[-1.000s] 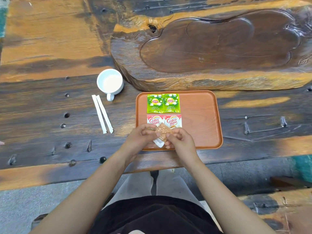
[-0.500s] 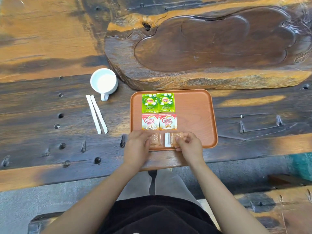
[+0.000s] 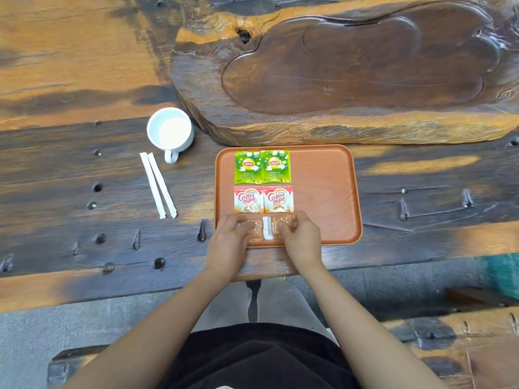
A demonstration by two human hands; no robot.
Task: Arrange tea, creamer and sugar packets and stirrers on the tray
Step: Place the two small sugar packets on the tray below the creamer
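An orange tray (image 3: pixel 323 197) lies on the wooden table. On its left half sit two green tea packets (image 3: pixel 262 167) side by side, and below them two creamer packets (image 3: pixel 263 199). Two brown sugar packets (image 3: pixel 268 228) lie flat in a third row at the tray's near edge. My left hand (image 3: pixel 229 242) presses its fingertips on the left sugar packet. My right hand (image 3: pixel 302 238) presses on the right one. Two white wrapped stirrers (image 3: pixel 158 185) lie side by side on the table, left of the tray.
A white mug (image 3: pixel 170 132) stands on the table beyond the stirrers. A large carved wooden slab (image 3: pixel 351 68) fills the table behind the tray. The right half of the tray is bare. The table's near edge runs just below my hands.
A second ago both hands held the sugar packets together above the tray's near edge. They have since laid them flat side by side and now rest on them.
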